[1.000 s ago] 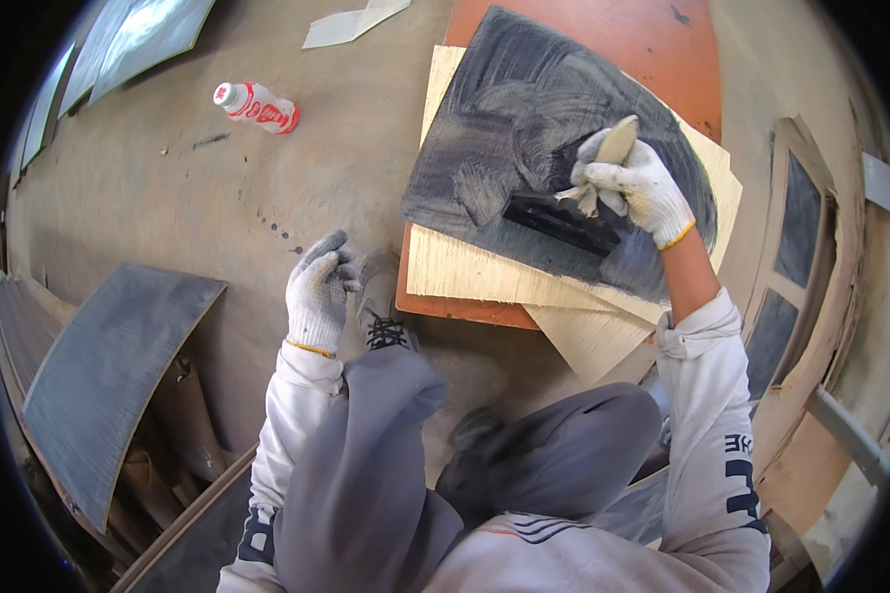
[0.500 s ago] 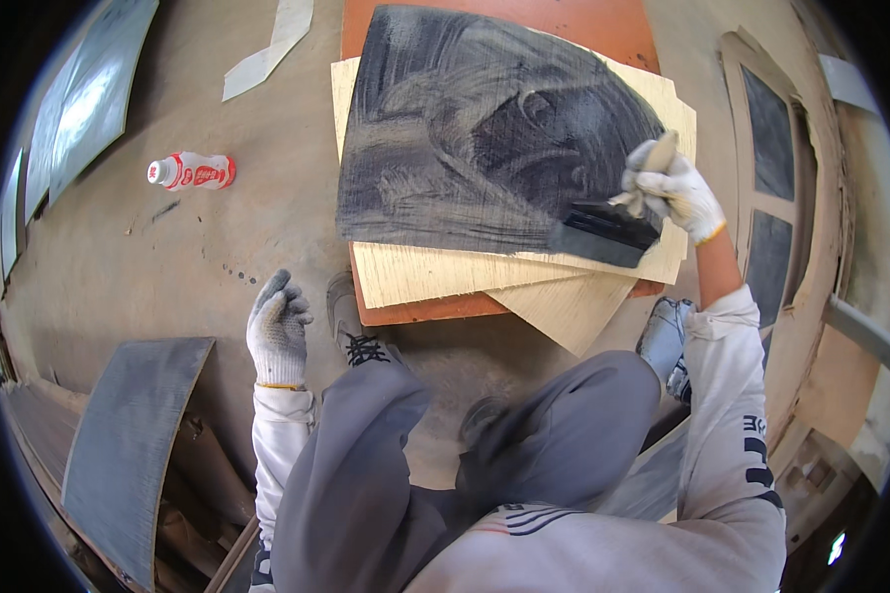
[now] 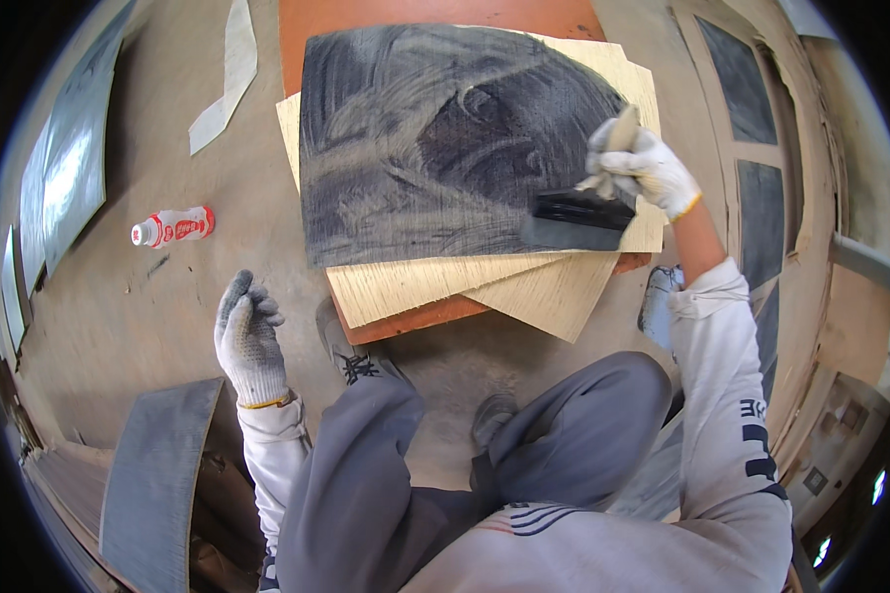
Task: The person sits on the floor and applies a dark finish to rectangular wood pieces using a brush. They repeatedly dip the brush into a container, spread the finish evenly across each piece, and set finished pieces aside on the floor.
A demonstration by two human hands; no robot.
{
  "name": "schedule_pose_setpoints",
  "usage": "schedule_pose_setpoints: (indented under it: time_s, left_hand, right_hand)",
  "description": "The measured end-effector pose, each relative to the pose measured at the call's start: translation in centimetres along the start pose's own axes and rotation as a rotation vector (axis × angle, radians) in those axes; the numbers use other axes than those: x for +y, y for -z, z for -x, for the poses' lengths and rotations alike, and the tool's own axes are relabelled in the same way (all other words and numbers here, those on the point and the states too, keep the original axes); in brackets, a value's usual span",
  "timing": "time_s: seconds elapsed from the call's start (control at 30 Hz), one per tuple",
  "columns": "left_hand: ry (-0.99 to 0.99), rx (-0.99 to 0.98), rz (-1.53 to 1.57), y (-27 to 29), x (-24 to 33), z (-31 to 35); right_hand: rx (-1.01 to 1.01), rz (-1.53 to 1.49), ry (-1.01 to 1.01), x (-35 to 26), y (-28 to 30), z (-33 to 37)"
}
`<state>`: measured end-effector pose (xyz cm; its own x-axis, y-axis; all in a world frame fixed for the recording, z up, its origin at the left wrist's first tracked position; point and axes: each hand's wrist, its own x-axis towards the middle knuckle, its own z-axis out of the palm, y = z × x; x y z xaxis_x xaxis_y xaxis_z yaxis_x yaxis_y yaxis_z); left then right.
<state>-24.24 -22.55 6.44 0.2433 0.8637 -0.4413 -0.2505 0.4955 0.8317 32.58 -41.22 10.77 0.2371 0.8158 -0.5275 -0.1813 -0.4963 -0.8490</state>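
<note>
My right hand [image 3: 645, 166], in a white knit glove, is closed round the pale handle of a wide flat brush [image 3: 581, 212]. The brush's dark head rests on the lower right part of a dark-coated board [image 3: 386, 158]. Swirling streaks cover the board, with a blacker patch right of its middle. My left hand [image 3: 251, 341], gloved and greyish at the fingertips, hovers beside my left shoe with its fingers apart and nothing in them. Beneath the coated board lie pale wood sheets [image 3: 435, 282] at differing angles, on a reddish-brown board [image 3: 425, 321].
A red-and-white bottle [image 3: 175, 227] lies on the floor at left. Behind it are a pale angular strip [image 3: 229, 84] and shiny sheets [image 3: 74, 168]. A dark panel [image 3: 158, 484] leans at lower left. Dark panels [image 3: 759, 203] line the right side, and a light container [image 3: 657, 304] stands near my right knee.
The whole view has shifted and turned slightly, so the boards and bottle sit lower at left. The brush stays near the same corner of the board. My left hand remains raised and free.
</note>
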Motion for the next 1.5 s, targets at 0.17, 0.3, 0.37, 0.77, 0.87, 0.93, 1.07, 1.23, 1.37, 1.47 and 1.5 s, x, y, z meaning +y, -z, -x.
schedule_pose_setpoints:
  time_s: [0.17, 0.3, 0.37, 0.77, 0.87, 0.93, 1.07, 1.23, 1.37, 1.47, 1.5]
  left_hand:
    - [-0.187, -0.092, -0.287, -7.6, 2.5, -0.3]
    - [-0.291, -0.438, -0.62, -18.6, 2.8, -1.9]
    - [-0.796, -0.769, -0.921, -24.3, 3.0, -3.2]
    - [-1.889, -1.546, -1.552, -49.0, -6.5, -5.9]
    - [-1.841, -1.722, -1.774, -50.2, -4.7, -4.5]
    - [-1.964, -1.846, -1.817, -51.1, -4.7, -4.0]
    - [-1.918, -2.079, -1.682, -50.2, -6.1, -4.2]
    - [-1.882, -2.14, -1.623, -49.6, -6.0, -3.2]
    - [-2.071, -2.201, -1.385, -51.6, -9.3, -3.7]
    - [-2.01, -2.153, -1.572, -54.3, -11.1, -1.5]
    - [-1.97, -2.144, -1.621, -55.3, -11.8, -1.1]
  right_hand:
    - [-0.047, 0.03, -0.021, -1.3, -0.9, 0.8]
    - [-0.04, 0.232, -0.052, -2.1, -2.7, -0.3]
    - [0.011, 0.259, -0.003, -1.3, -3.2, -0.8]
    - [0.29, -0.065, 0.286, 2.8, -0.7, 3.1]
    - [0.452, -0.051, 0.198, 2.2, -0.5, 11.2]
    - [0.585, -0.033, 0.192, 2.5, -0.1, 19.8]
    - [0.889, -0.106, 0.236, 4.6, -4.2, 35.1]
    - [1.242, -0.34, 0.219, 6.2, -14.3, 46.1]
    - [1.418, -0.431, 0.374, 6.4, -19.7, 46.9]
    - [1.401, -0.456, 0.398, 6.0, -20.8, 46.4]
    - [1.387, -0.482, 0.393, 5.6, -21.1, 46.1]
